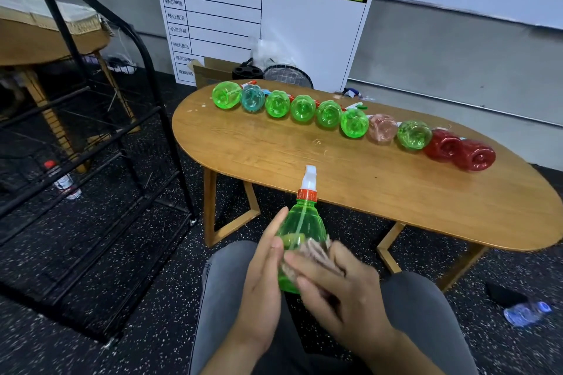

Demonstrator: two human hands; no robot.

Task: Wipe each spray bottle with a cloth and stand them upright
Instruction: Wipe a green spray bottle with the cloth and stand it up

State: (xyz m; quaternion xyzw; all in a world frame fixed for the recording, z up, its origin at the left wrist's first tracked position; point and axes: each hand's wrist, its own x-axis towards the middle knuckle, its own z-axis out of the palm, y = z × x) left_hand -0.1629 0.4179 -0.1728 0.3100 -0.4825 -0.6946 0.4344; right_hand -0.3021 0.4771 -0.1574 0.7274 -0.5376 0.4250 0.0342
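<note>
A green spray bottle (300, 231) with an orange collar and white nozzle is held over my lap, nozzle pointing away from me. My left hand (262, 277) grips its left side. My right hand (341, 286) presses a pinkish cloth (313, 253) against the bottle's lower body. On the wooden oval table (304, 167) several spray bottles lie on their sides in a row, bottoms toward me: green ones (227, 94), a teal one (252, 98), a pale pink one (381, 128) and two red ones (475, 155) at the right end.
A black metal rack (100, 143) stands to the left, with a water bottle (65, 183) on the floor under it. A whiteboard chart (262, 15) leans on the wall behind the table. A crushed plastic bottle (527, 312) lies on the floor at right.
</note>
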